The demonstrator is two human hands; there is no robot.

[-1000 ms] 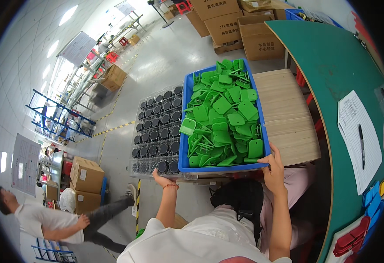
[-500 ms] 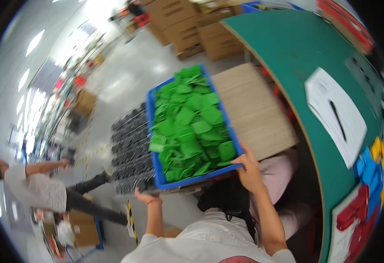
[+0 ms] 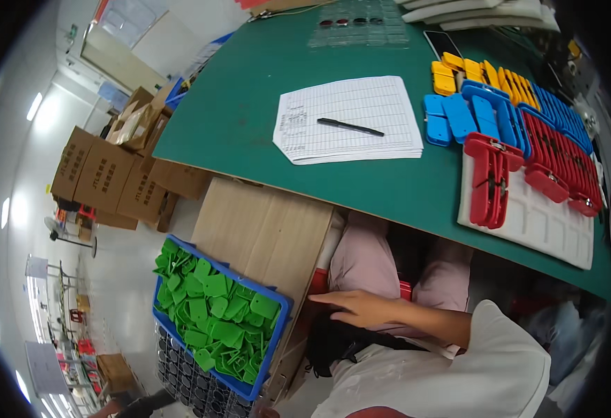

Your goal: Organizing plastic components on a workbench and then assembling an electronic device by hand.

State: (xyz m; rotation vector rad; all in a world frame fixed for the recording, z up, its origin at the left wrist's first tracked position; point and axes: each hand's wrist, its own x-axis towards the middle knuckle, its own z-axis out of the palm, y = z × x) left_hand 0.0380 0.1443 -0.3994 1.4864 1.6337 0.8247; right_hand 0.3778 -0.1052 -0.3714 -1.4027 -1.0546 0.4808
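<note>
Your right hand [image 3: 361, 306] rests flat near a blue crate [image 3: 263, 334] of green tags [image 3: 215, 313].
The crate sits against a wooden board [image 3: 263, 226], over a black tray [image 3: 187, 380]. On your green desk [image 3: 249, 97] lie paper [image 3: 350, 118] with a pen [image 3: 350, 127], plus red clips [image 3: 490, 181], blue clips [image 3: 459, 115] and yellow clips [image 3: 459, 68].

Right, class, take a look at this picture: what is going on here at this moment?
A person sits at a green table. One hand, apparently the right, rests open on the lap next to a wooden board. A blue crate full of green plastic tags sits low at the left beside that board; the other hand is not clearly seen. On the table lie a lined sheet with a black pen and rows of red, blue and yellow clips.
</note>
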